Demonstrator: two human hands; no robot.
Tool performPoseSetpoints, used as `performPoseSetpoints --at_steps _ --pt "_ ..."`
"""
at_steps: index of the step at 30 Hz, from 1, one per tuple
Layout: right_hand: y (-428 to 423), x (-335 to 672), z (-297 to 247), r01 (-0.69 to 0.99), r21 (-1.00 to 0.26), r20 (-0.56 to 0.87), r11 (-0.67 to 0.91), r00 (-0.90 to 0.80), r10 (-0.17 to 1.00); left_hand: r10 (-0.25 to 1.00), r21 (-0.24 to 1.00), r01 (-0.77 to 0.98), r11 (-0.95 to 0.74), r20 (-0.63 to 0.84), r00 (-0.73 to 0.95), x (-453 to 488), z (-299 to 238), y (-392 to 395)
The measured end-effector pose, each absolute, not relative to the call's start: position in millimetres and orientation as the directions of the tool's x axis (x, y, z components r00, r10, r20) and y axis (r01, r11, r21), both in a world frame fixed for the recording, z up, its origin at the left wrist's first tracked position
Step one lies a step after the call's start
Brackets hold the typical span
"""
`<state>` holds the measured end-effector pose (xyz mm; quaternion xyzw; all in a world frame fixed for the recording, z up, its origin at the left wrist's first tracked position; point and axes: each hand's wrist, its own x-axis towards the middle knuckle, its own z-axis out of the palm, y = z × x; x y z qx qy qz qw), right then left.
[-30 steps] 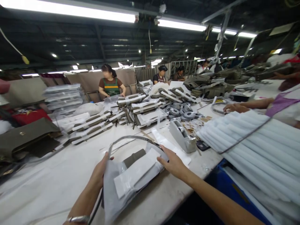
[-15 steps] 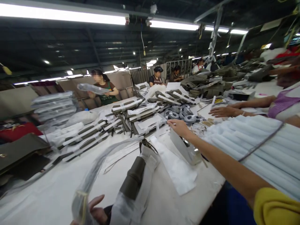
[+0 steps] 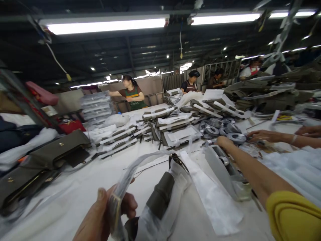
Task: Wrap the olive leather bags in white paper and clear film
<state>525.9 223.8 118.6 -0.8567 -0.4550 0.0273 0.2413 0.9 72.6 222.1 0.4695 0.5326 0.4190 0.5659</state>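
My left hand [image 3: 99, 214] is curled round a strap wrapped in clear plastic [image 3: 116, 201], with a thin tie about it. The strap arches up and away to the right over the table. Beside it lies a dark olive rolled piece [image 3: 160, 194], partly covered in translucent wrapping, with a dark end and metal fittings. My right hand [image 3: 224, 142] reaches across at the far end of a grey tape dispenser [image 3: 220, 167]. Its fingers bend down out of sight, so what they hold is hidden. A clear strip [image 3: 190, 144] stands up to the left of that hand.
A white sheet [image 3: 213, 197] lies beside the dispenser. Several wrapped olive bags [image 3: 180, 134] and coiled straps [image 3: 212, 130] cover the far side. An olive bag [image 3: 50, 157] sits at left. Another person's hands [image 3: 271, 136] work at right; a worker [image 3: 131, 95] stands behind.
The view has swung left. My left hand has come up further into view with the strap. My right hand has drawn back towards the dispenser, its fingers now bent down. The far worker's arm reaches to the stack.
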Motion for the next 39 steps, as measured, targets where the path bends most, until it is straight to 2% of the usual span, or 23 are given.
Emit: performPoseSetpoints --at_steps 4,7,11,13,15,20,22,29,36,39 --pt "213 518 151 0.854 -0.44 0.452 -0.276 0.477 0.754 0.966 0.992 0.029 0.119 -0.123 0.23 5 240 85" --pt "190 488 184 0.913 -0.401 0.615 -0.075 0.329 0.717 0.949 0.996 0.041 0.084 -0.092 0.303 4 250 93" --pt "133 398 205 0.917 -0.332 0.695 0.222 0.079 0.715 0.924 0.987 0.161 -0.012 -0.05 0.378 5 259 94" --pt "105 345 202 0.83 -0.31 0.729 0.464 -0.105 0.676 0.928 0.979 0.196 -0.054 -0.023 0.371 8 261 94" --pt "85 298 193 0.751 -0.309 0.756 0.583 -0.178 0.63 0.931 0.981 0.185 -0.063 -0.009 0.364 12 260 93" --pt "79 232 178 0.692 -0.36 0.787 0.625 -0.134 0.602 0.928 0.995 0.081 -0.054 0.021 0.371 23 251 90" --pt "83 220 180 0.683 -0.364 0.808 0.634 -0.107 0.579 0.934 0.992 0.089 -0.089 0.052 0.354 24 248 88" --pt "87 198 198 0.679 -0.351 0.829 0.645 -0.094 0.551 0.943 0.875 0.393 -0.282 0.179 0.279 17 248 89" --pt "97 193 207 0.671 -0.355 0.856 0.651 -0.047 0.515 0.923 0.946 0.29 -0.143 0.022 0.384 14 251 90" --pt "95 195 208 0.642 -0.354 0.848 0.68 -0.085 0.522 0.946 0.976 0.202 -0.081 0.012 0.325 14 244 88"
